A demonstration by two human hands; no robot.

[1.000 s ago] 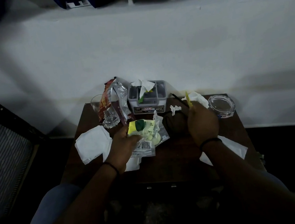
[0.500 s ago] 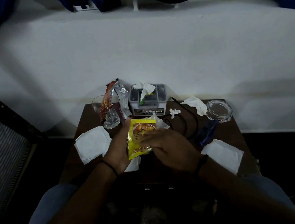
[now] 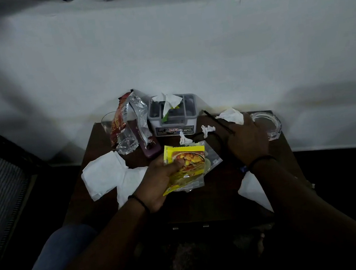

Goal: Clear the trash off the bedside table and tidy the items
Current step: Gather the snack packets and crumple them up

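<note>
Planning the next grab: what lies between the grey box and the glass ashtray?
In the head view, between grey box and glass ashtray: two crumpled tissues, small and larger.

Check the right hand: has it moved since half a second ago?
Yes. The right hand left the yellow packet and went right and back, now reaching the crumpled tissue beside the glass ashtray.

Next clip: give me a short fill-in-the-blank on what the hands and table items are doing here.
1. The left hand grips a ____ snack wrapper.
2. The right hand reaches toward the crumpled ____.
3. The glass ashtray sits on the table's ____ side.
4. A white tissue sticks out of the grey ____.

Missing: yellow; tissue; right; box
</note>
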